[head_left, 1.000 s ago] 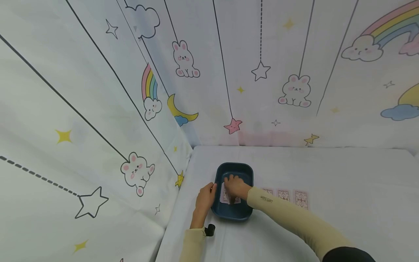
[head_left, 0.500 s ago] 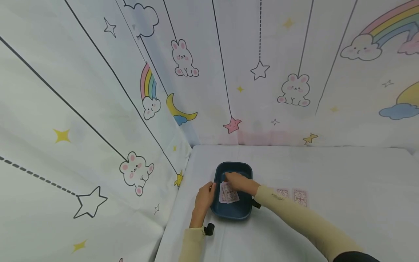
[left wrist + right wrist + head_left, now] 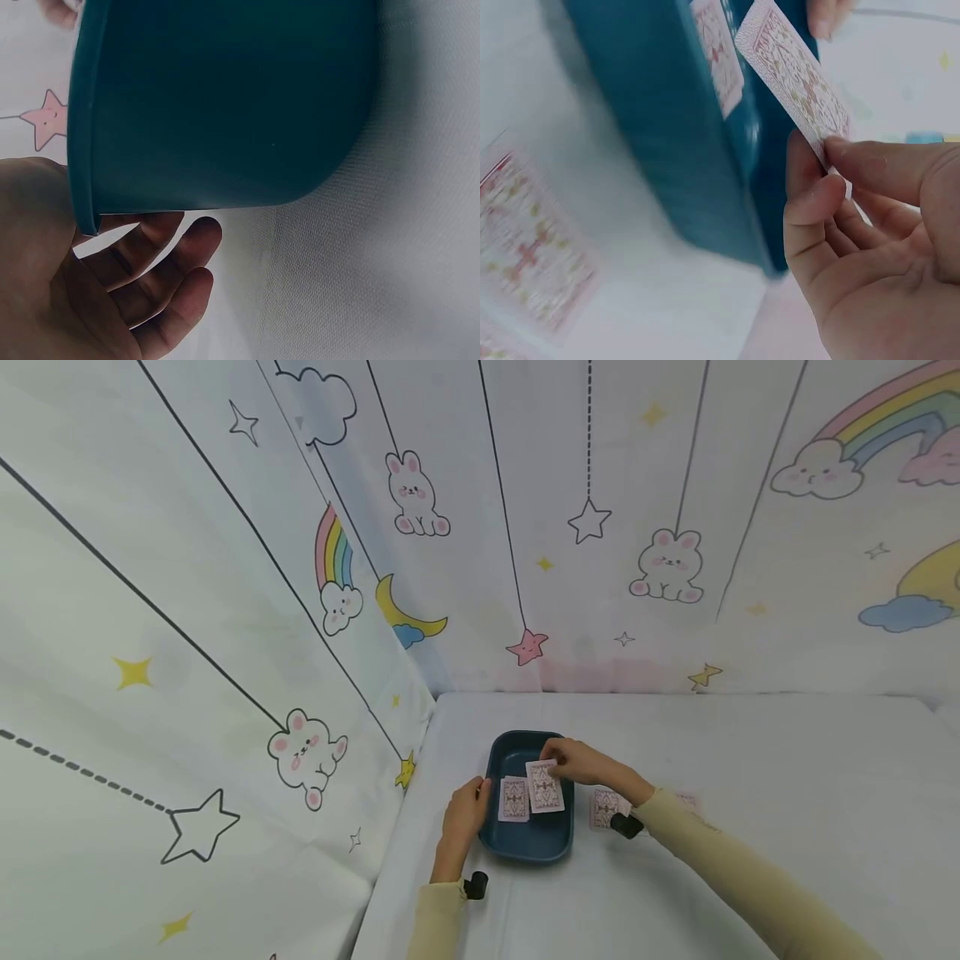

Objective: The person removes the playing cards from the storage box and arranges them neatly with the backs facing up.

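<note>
My right hand (image 3: 581, 762) pinches a playing card (image 3: 546, 787) between thumb and fingertips, over the right side of a dark blue tray (image 3: 521, 847). The card's red patterned back faces up, and the right wrist view shows the held card (image 3: 799, 71) tilted above the tray's rim. More cards (image 3: 513, 800) lie inside the tray on its left side, backs up. My left hand (image 3: 465, 814) holds the tray's left edge; in the left wrist view, fingers (image 3: 176, 259) curl beside the tray's wall (image 3: 225, 112) at the rim.
Right of the tray, a playing card (image 3: 605, 810) lies back up on the white-covered table (image 3: 810, 793). Another card (image 3: 686, 800) farther right is partly hidden by my right sleeve (image 3: 720, 852). Printed cloth walls (image 3: 480, 585) stand behind and to the left.
My right hand has risen from the cards in the tray and moved right, now with a card pinched in it. My left hand stays at the tray's edge.
</note>
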The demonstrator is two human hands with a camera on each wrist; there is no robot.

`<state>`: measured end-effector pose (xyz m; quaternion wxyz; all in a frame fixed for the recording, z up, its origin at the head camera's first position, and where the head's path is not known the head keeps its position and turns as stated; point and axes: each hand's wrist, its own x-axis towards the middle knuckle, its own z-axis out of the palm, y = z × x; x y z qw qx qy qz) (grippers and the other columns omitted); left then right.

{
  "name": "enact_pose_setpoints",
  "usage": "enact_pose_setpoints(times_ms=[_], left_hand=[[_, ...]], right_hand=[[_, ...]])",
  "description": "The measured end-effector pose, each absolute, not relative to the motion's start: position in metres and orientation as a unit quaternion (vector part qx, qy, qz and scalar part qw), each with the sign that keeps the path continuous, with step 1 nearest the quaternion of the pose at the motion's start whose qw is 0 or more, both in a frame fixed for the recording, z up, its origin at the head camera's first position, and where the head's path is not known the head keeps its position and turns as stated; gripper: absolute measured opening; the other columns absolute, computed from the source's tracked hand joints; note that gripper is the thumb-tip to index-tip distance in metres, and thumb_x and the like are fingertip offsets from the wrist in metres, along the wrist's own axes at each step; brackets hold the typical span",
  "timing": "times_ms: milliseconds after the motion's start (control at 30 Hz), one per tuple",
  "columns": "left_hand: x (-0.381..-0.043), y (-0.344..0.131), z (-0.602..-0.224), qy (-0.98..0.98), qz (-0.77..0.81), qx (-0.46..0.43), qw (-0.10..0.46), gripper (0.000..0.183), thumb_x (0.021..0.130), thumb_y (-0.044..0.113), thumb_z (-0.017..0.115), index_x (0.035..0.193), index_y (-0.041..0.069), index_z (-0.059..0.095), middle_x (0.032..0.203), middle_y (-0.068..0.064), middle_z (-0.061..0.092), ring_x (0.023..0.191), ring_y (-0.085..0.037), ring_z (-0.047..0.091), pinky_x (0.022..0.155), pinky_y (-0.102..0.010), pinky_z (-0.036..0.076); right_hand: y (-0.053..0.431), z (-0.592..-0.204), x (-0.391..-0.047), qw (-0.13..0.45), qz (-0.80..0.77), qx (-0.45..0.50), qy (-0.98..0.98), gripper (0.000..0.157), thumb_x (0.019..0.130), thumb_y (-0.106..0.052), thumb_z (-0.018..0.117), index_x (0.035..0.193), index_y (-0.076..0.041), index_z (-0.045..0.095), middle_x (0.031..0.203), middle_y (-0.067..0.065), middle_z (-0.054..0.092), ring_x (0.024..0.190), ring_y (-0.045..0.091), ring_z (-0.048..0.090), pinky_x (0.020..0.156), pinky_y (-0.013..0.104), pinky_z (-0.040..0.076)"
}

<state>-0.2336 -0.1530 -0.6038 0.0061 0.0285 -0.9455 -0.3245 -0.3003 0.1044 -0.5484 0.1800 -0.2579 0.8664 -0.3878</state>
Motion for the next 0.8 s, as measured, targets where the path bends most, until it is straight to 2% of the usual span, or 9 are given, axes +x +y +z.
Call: enact_pose_setpoints(times_ms=[167,267,600,800], left_hand=[[-0.233,-0.153,-0.601,-0.944,-0.328,0.034,-0.002,0.031,0.107,0.034,0.047,0.088,0.013,0.058,0.068,0.000,0.045,0.061,-0.013,0.046,0.054,-0.027,0.033],[-0.233,-0.152,-0.600,-0.944,-0.328,0.034,-0.002,0.031,0.107,0.034,0.047,0.087,0.013,0.057,0.068,0.000,0.045,0.060,-0.013,0.045,0.054,-0.027,0.033],[-0.233,-0.151,-0.602,-0.944,-0.330,0.032,0.002,0.032,0.107,0.034,0.047,0.084,0.013,0.055,0.068,0.000,0.043,0.060,-0.014,0.044,0.054,-0.027,0.032],[-0.232,-0.152,-0.601,-0.944,-0.329,0.033,0.006,0.033,0.107,0.034,0.047,0.083,0.012,0.054,0.068,-0.001,0.043,0.060,-0.014,0.043,0.055,-0.028,0.032]], right_hand=[[0.143,-0.551,-0.293,0.184,-0.428,-0.231,0.854,0.022,0.098,-0.011,0.064,0.119,-0.005,0.061,0.094,0.008,0.064,0.082,0.030,0.060,0.067,0.033,0.051],[0.166,-0.553,-0.288,0.180,-0.441,-0.220,0.851,0.024,0.099,-0.012,0.063,0.121,-0.005,0.060,0.094,0.008,0.066,0.085,0.033,0.061,0.068,0.034,0.051],[0.246,-0.566,-0.272,0.172,-0.461,-0.177,0.852,0.029,0.100,-0.016,0.062,0.124,-0.001,0.055,0.098,0.017,0.068,0.087,0.029,0.062,0.071,0.037,0.053],[0.284,-0.582,-0.260,0.177,-0.440,-0.136,0.870,0.031,0.099,-0.019,0.064,0.124,0.000,0.057,0.098,0.010,0.064,0.086,0.021,0.058,0.072,0.037,0.052]])
